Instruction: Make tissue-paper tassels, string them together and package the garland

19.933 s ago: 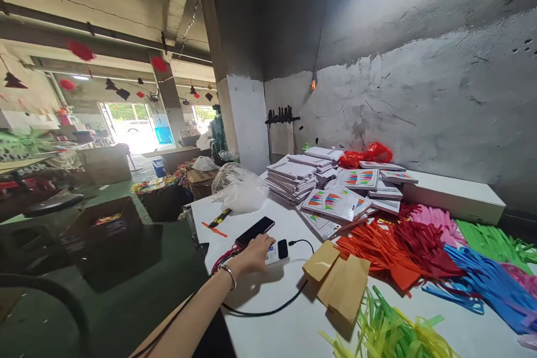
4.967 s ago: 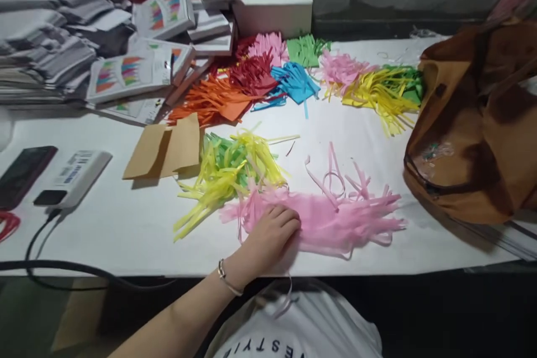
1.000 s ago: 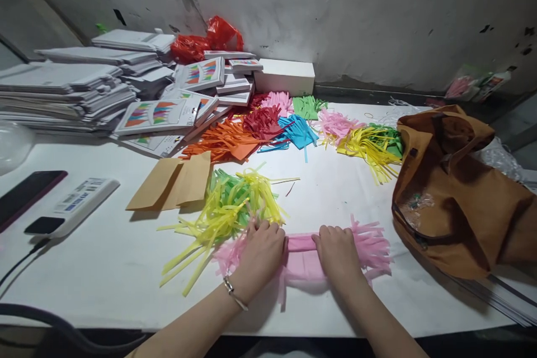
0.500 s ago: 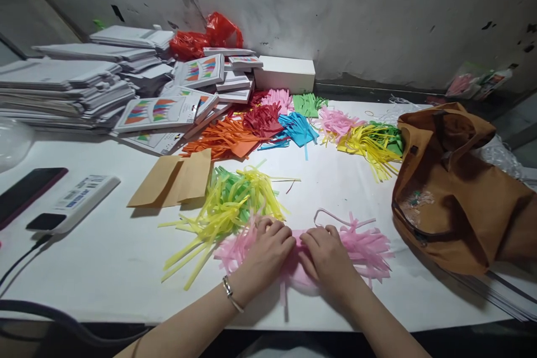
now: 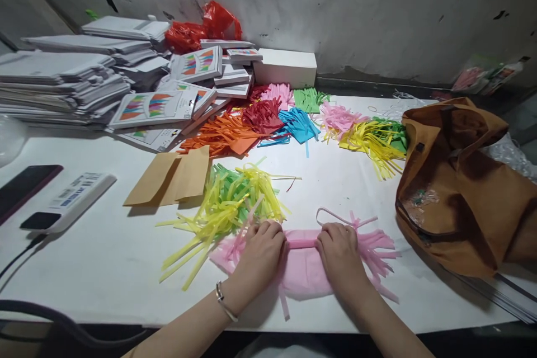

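A sheet of pink tissue paper (image 5: 306,277) with fringed ends lies before me, a narrow folded band across its middle. My left hand (image 5: 262,254) is closed on the left part of that band, fingers curled over it. At its other end my right hand (image 5: 342,251) is closed on the band too, thumb hidden. Pink strips spread out beyond both hands. Touching the pink fringe on the left is a heap of yellow tissue fringe (image 5: 224,212) mixed with green tissue fringe (image 5: 229,179).
Orange (image 5: 218,134), red (image 5: 264,114) and blue (image 5: 298,125) tassels lie farther back. Brown envelopes (image 5: 168,179) sit at left, near a power bank (image 5: 79,196) and phone (image 5: 27,187). Stacked packets (image 5: 54,84) stand behind. A brown bag (image 5: 457,201) occupies the right.
My hands have moved apart along the band, baring its middle and more of the pink sheet. The view has shifted slightly.
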Available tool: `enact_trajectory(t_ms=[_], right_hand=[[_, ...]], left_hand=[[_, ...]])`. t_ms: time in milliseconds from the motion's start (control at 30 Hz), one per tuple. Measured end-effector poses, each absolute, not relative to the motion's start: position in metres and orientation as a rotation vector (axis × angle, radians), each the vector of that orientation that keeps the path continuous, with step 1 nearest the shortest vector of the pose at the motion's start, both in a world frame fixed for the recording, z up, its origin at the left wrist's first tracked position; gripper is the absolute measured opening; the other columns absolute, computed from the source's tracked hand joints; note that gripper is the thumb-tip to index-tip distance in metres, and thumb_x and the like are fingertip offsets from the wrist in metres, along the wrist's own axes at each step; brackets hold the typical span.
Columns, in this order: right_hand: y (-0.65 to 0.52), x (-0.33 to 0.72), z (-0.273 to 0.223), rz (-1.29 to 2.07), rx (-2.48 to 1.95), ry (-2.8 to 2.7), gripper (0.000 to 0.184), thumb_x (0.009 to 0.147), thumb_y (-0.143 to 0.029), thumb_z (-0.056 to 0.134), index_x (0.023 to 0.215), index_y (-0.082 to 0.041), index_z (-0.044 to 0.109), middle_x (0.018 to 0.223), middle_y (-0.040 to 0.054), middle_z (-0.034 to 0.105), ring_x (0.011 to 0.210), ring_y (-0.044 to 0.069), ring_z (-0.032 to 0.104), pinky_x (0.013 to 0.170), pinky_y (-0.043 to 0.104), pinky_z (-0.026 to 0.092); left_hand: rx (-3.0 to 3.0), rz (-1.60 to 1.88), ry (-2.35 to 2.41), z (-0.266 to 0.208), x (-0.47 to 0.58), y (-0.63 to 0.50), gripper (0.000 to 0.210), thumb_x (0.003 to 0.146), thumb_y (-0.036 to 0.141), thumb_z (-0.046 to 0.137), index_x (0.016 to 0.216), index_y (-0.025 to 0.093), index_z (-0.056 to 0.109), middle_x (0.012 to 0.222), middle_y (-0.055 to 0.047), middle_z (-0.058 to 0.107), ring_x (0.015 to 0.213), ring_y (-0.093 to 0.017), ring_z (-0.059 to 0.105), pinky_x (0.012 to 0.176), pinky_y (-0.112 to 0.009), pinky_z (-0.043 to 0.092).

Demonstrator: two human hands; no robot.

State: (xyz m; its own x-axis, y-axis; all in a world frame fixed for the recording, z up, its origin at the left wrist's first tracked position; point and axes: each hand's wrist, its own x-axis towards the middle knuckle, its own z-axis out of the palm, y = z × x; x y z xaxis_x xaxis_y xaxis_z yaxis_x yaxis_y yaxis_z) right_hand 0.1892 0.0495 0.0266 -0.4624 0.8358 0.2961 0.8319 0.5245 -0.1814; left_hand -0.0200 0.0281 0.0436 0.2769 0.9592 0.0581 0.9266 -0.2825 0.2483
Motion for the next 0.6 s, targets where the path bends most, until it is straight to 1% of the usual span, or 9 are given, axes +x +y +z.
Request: enact_trajectory(t_ms=[100, 200, 267, 367, 400, 467, 600], right_hand=[[0.051, 0.179, 0.028, -0.028, -1.481, -2.385, 0.016, 0.093, -0.009, 0.056, 0.081, -0.017, 0.062, 0.089, 0.01, 0.063, 0.089, 0.027, 0.052, 0.092, 0.051, 0.035], [0.05, 0.175, 0.031, -0.065, -1.465, -2.365, 0.016, 0.091, -0.003, 0.053, 0.088, -0.015, 0.064, 0.097, 0.014, 0.064, 0.095, 0.029, 0.052, 0.097, 0.056, 0.03], [0.049, 0.175, 0.032, -0.037, -1.314, -2.433, 0.02, 0.091, -0.002, 0.053, 0.092, -0.018, 0.065, 0.1, 0.0096, 0.065, 0.098, 0.026, 0.053, 0.103, 0.051, 0.029], [0.05, 0.174, 0.029, 0.041, -1.071, -2.55, 0.02, 0.093, -0.006, 0.054, 0.085, -0.021, 0.064, 0.084, 0.0012, 0.064, 0.087, 0.019, 0.054, 0.102, 0.04, 0.031], [0.051, 0.174, 0.028, 0.057, -1.044, -2.559, 0.022, 0.094, -0.007, 0.052, 0.081, -0.02, 0.063, 0.079, 0.0005, 0.063, 0.082, 0.018, 0.053, 0.1, 0.039, 0.032], [0.053, 0.172, 0.026, 0.077, -1.054, -2.539, 0.025, 0.097, -0.009, 0.05, 0.077, -0.019, 0.061, 0.076, 0.0012, 0.061, 0.078, 0.018, 0.052, 0.095, 0.039, 0.033], [0.054, 0.166, 0.026, 0.112, -1.053, -2.507, 0.017, 0.098, -0.016, 0.052, 0.085, -0.018, 0.062, 0.083, 0.0032, 0.063, 0.084, 0.02, 0.052, 0.091, 0.04, 0.033]], left_hand=[[2.361, 0.169, 1.861, 0.046, -0.014, 0.032, 0.022, 0.096, 0.02, 0.049, 0.083, 0.015, 0.067, 0.093, -0.011, 0.065, 0.091, -0.029, 0.055, 0.085, -0.049, 0.036], [2.359, 0.182, 1.862, 0.048, -0.011, 0.034, 0.018, 0.094, 0.016, 0.051, 0.085, 0.015, 0.066, 0.094, -0.011, 0.064, 0.09, -0.029, 0.055, 0.084, -0.049, 0.037], [2.371, 0.202, 1.836, 0.05, -0.011, 0.034, 0.016, 0.094, 0.014, 0.051, 0.087, 0.017, 0.065, 0.097, -0.01, 0.064, 0.092, -0.027, 0.055, 0.086, -0.048, 0.036], [2.416, 0.26, 1.731, 0.052, -0.014, 0.033, 0.015, 0.093, 0.012, 0.054, 0.087, 0.02, 0.065, 0.098, -0.006, 0.064, 0.093, -0.025, 0.054, 0.09, -0.047, 0.034], [2.439, 0.289, 1.687, 0.052, -0.015, 0.033, 0.015, 0.093, 0.012, 0.055, 0.087, 0.02, 0.065, 0.099, -0.005, 0.065, 0.093, -0.024, 0.054, 0.091, -0.047, 0.033], [2.49, 0.351, 1.603, 0.052, -0.018, 0.032, 0.014, 0.093, 0.012, 0.056, 0.088, 0.021, 0.066, 0.102, -0.005, 0.065, 0.096, -0.025, 0.053, 0.093, -0.048, 0.032], [2.534, 0.47, 1.519, 0.047, -0.02, 0.032, 0.013, 0.094, 0.013, 0.057, 0.088, 0.02, 0.067, 0.101, -0.005, 0.067, 0.097, -0.024, 0.052, 0.097, -0.047, 0.031]])
